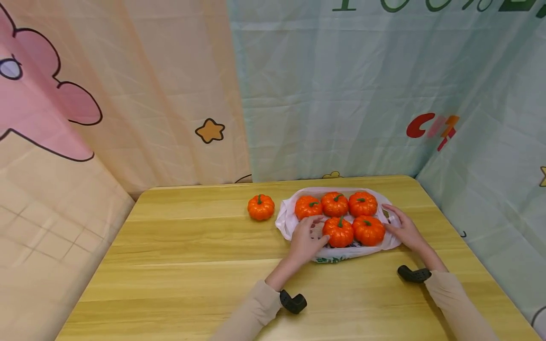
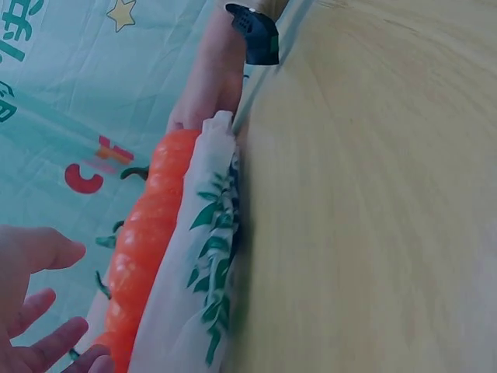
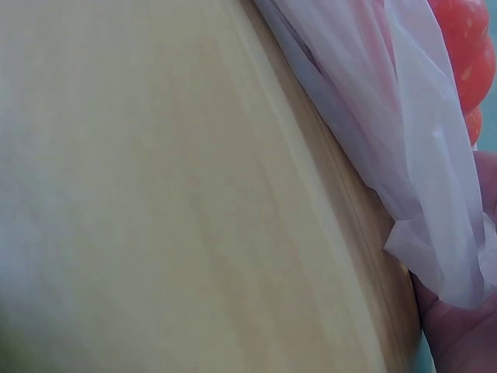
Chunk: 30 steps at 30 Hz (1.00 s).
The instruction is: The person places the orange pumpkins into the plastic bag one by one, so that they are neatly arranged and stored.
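Observation:
Several small orange pumpkins with green stems sit in two rows in a white plastic bag [image 1: 285, 222], which is spread wide with its rim folded out. My left hand [image 1: 306, 240] reaches over the bag's front left part, thumb beside the front left pumpkin [image 1: 338, 233]. In the left wrist view, its fingers [image 2: 48, 342] are spread apart. My right hand [image 1: 405, 231] lies at the bag's right end, fingers over the rim and thumb beside the front right pumpkin [image 1: 368, 231]. White plastic hides part of that hand in the right wrist view.
One more pumpkin [image 1: 261, 207] stands alone on the wooden table [image 1: 179, 279], left of the bag. Printed curtains [image 1: 324, 94] hang behind the table and at both sides. Each wrist carries a black device [image 1: 293, 302].

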### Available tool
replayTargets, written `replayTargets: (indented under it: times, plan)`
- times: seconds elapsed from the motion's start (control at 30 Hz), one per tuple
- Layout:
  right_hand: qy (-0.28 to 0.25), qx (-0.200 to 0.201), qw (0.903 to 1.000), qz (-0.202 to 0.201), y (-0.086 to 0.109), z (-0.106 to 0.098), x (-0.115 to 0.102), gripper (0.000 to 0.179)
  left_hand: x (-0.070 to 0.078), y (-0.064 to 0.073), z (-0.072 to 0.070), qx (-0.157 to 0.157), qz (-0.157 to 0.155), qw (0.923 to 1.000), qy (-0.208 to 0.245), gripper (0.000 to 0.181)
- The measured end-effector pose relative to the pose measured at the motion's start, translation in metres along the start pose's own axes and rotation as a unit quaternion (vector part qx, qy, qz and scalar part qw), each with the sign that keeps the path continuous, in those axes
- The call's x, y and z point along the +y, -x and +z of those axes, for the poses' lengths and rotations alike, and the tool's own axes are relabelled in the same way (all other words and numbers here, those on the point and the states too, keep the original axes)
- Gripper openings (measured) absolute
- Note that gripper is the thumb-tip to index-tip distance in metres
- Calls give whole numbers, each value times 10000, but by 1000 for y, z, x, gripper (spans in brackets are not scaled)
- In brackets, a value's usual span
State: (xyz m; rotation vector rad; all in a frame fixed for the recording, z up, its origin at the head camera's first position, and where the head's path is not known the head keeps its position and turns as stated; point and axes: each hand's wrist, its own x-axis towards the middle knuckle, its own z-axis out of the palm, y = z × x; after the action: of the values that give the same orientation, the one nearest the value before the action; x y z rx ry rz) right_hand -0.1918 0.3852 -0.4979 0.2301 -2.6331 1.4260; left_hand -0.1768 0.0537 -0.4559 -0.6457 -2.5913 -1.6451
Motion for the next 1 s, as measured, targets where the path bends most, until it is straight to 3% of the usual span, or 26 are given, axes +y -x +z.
replayTargets:
  times: [0.33, 0.83, 1.0]
  plan:
    - [36, 85, 9999, -49, 4, 1, -3, 55, -7, 1, -33, 520, 340, 9979, -199, 45]
    - [100, 89, 9999, -82, 4, 0, -3, 54, -39, 1, -73, 1444, 218, 9888, -319, 41]
    - [77, 79, 9999, -72, 2, 2, -2, 54, -50, 0, -82, 1928, 91, 9810, -205, 41]
